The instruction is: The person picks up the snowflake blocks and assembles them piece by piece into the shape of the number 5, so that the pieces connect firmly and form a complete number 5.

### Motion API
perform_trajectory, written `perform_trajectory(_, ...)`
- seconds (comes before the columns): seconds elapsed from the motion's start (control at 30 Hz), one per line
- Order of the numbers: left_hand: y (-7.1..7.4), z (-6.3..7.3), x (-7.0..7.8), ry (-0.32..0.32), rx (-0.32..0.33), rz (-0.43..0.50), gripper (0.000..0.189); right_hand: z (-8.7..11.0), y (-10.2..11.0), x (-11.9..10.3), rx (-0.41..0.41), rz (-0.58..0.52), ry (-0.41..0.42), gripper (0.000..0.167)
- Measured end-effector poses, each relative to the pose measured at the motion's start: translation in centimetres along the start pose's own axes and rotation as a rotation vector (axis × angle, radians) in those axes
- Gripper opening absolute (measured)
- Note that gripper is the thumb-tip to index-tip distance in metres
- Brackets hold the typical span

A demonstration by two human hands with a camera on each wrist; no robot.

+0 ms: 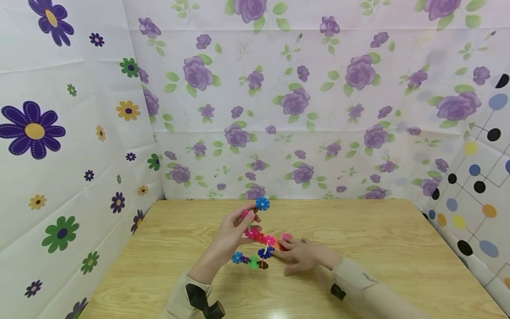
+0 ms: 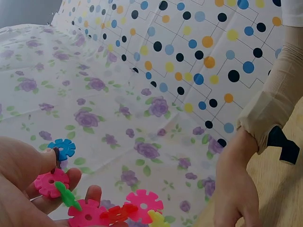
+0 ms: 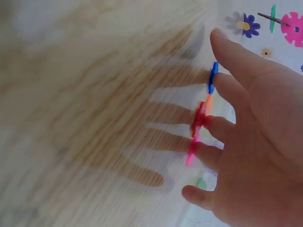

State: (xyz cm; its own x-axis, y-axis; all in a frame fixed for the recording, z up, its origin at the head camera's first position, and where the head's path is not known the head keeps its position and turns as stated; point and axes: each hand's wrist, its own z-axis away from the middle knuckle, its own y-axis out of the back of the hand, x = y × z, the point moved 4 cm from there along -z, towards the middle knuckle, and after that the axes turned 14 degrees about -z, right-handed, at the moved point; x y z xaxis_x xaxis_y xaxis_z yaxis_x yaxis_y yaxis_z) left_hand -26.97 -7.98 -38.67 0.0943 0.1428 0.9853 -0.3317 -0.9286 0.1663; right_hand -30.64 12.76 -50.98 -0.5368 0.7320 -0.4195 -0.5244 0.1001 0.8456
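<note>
A chain of interlocking plastic snowflake discs, pink, red, blue, green and brown, hangs and lies between my two hands. My left hand (image 1: 228,230) pinches its upper part, near a brown disc (image 2: 57,157) below the light blue disc (image 1: 262,204). Beneath the fingers follow a pink disc (image 2: 46,183) and a green one (image 2: 67,194). My right hand (image 1: 307,255) is spread palm down, fingers extended. Its fingertips touch the dark blue disc (image 3: 213,78), the red disc (image 3: 199,118) and a pink disc (image 3: 191,152). A lower branch ends in another light blue disc (image 1: 237,257).
The wooden table (image 1: 358,226) runs back to a flower-patterned cloth (image 1: 279,155). Patterned cloths also stand at its left and right sides. Dark straps with black fittings (image 1: 201,301) sit on the wrists.
</note>
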Motion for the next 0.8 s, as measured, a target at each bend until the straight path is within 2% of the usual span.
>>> perform_trajectory(0.27, -0.5, 0.0, 0.1, 0.006, 0.008, 0.0, 0.047, 2.7, -0.3, 0.5, 0.001, -0.02, -0.014, 0.058)
perform_trajectory(0.43, -0.6, 0.1, 0.3, -0.007, 0.021, -0.018, 0.046, 4.1, 0.4, 0.0, -0.018, -0.058, -0.053, 0.051)
perform_trajectory(0.57, -0.7, 0.1, 0.4, -0.015, 0.027, -0.023, 0.047, 4.7, 0.9, -0.3, 0.004, -0.069, -0.059, 0.041)
perform_trajectory(0.67, -0.8, 0.1, 0.4, -0.008, 0.02, -0.015, 0.047, 4.7, 1.2, -0.6, 0.069, -0.055, -0.01, 0.033)
perform_trajectory(0.8, -1.0, 0.2, 0.4, 0.009, 0.018, 0.013, 0.047, 4.5, 1.5, -0.8, 0.224, -0.026, 0.119, 0.024)
